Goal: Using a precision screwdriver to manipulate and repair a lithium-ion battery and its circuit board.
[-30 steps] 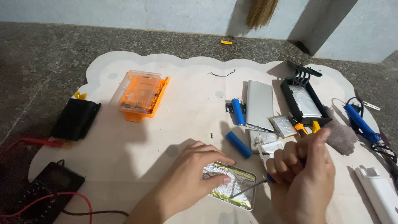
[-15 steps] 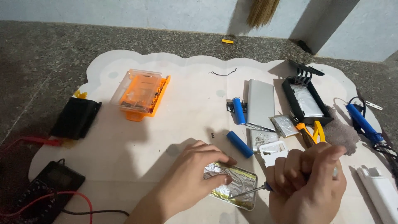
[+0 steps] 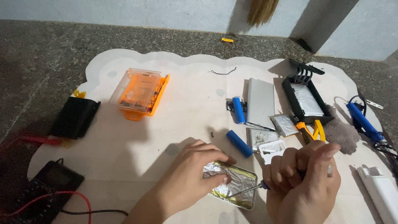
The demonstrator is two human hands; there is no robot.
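My left hand (image 3: pixel 190 174) presses down on a flat silver foil battery pouch (image 3: pixel 232 184) lying on the white mat (image 3: pixel 186 112). My right hand (image 3: pixel 302 182) is closed around a screwdriver (image 3: pixel 248 190) whose thin metal shaft reaches left, its tip at the pouch's right part. Just behind the hands lie a blue cylindrical cell (image 3: pixel 239 143) and a small white plastic frame (image 3: pixel 272 148).
An orange clear-lidded box (image 3: pixel 139 92) sits at the left. A second blue cell (image 3: pixel 238 110), a silver plate (image 3: pixel 260 103), a black tray (image 3: pixel 304 96), orange-handled pliers (image 3: pixel 309 130), a blue soldering iron (image 3: pixel 365 120), a black pouch (image 3: pixel 75 117) and a multimeter (image 3: pixel 41 193) surround the work.
My right hand has dropped lower and toward me, bringing the screwdriver tip onto the foil pouch. My left hand has stayed on the pouch.
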